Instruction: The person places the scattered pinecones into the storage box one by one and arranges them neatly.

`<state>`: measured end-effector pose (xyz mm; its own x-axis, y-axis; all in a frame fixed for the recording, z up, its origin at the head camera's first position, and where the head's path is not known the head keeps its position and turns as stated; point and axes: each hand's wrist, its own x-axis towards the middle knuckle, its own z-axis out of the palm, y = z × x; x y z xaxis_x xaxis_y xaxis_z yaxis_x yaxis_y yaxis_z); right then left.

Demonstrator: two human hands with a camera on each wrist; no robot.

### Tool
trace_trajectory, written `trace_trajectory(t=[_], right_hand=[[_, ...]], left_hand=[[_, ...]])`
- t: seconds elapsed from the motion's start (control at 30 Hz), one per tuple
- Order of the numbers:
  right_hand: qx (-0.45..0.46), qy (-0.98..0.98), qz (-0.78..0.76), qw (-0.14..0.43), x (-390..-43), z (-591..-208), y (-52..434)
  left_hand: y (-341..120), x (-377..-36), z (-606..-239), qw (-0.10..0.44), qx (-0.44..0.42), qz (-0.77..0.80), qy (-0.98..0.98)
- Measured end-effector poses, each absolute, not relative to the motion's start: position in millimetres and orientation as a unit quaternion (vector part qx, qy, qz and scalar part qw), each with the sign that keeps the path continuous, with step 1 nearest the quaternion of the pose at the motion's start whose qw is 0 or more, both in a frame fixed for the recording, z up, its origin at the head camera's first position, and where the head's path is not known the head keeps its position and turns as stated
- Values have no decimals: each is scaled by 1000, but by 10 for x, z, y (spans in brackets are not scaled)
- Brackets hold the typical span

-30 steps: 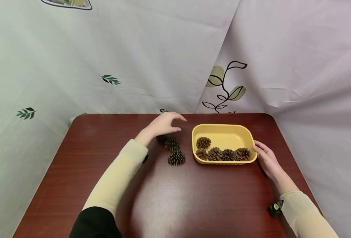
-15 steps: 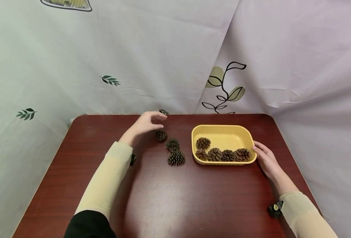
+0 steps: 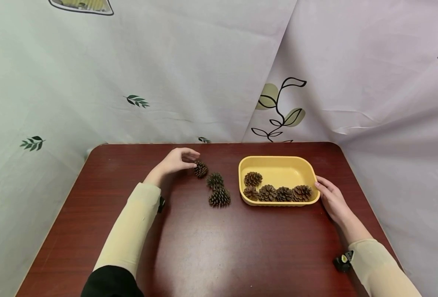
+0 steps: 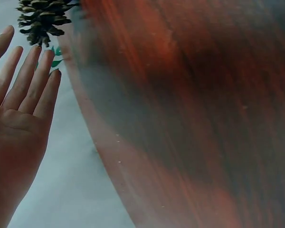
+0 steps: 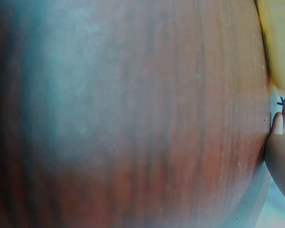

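A person's left hand (image 3: 174, 161) reaches a loose pine cone (image 3: 201, 169) on a dark red wooden surface (image 3: 211, 247), fingers straight and relaxed, fingertips at the cone, not gripping. Two more pine cones (image 3: 217, 190) lie just beside it. The right hand (image 3: 332, 200) rests flat against a yellow tray (image 3: 278, 165) holding five cones.
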<state>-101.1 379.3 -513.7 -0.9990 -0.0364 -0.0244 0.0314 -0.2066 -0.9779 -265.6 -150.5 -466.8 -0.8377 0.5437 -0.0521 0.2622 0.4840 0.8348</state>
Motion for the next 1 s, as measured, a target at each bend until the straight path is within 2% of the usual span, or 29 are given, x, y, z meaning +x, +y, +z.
trace_trajectory(t=[0.5, 1.0], right_hand=[[-2, 625, -781, 20, -1002, -5134, 3776], [-7, 624, -782, 17, -1014, -5134, 3771]], left_hand=[[-1535, -2561, -4800, 171, 219, 442, 853], [-1571, -2552, -4851, 156, 214, 443, 857]])
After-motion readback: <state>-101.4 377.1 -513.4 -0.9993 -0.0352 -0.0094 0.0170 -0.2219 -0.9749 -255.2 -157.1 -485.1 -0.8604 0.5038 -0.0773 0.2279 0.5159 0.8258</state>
